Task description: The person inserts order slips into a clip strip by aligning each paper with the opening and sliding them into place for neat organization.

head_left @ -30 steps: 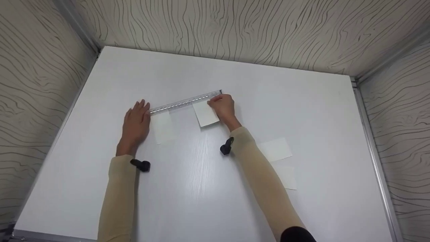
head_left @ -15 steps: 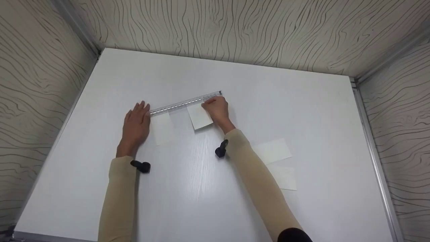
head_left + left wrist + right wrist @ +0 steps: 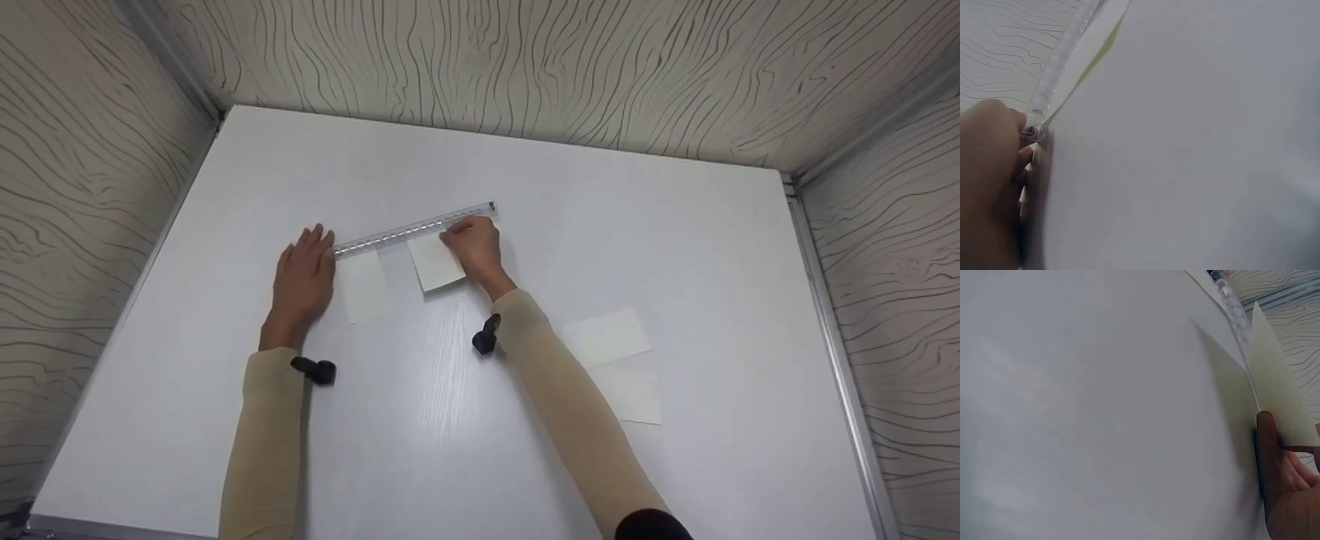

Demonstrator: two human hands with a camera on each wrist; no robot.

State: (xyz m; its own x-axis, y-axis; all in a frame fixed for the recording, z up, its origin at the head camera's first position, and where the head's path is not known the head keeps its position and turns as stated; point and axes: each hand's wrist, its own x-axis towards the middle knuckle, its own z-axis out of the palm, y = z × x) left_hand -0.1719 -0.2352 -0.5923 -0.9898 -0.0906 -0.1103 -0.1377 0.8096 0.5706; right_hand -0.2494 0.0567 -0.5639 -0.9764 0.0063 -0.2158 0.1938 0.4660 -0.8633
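A clear plastic ruler (image 3: 397, 235) lies slanted across the white table. My left hand (image 3: 301, 281) rests flat at its left end, fingers stretched forward and the thumb side touching the ruler. Just below that end lies a pale yellow sticky note (image 3: 361, 289); its edge lifts a little in the left wrist view. My right hand (image 3: 478, 249) pinches a second sticky note (image 3: 433, 265) by its right side. That note's top edge is along the ruler's lower edge. In the right wrist view the held note (image 3: 1275, 382) stands tilted up off the table, casting a shadow.
Two more pale notes, an upper one (image 3: 609, 337) and a lower one (image 3: 637, 396), lie on the table (image 3: 420, 450) right of centre, partly hidden by my right forearm. Wood-patterned panels (image 3: 480, 67) wall the back and sides.
My right hand has slid left along the ruler with the pinched note, bringing it closer to the note at the left. The left hand and ruler have stayed in place.
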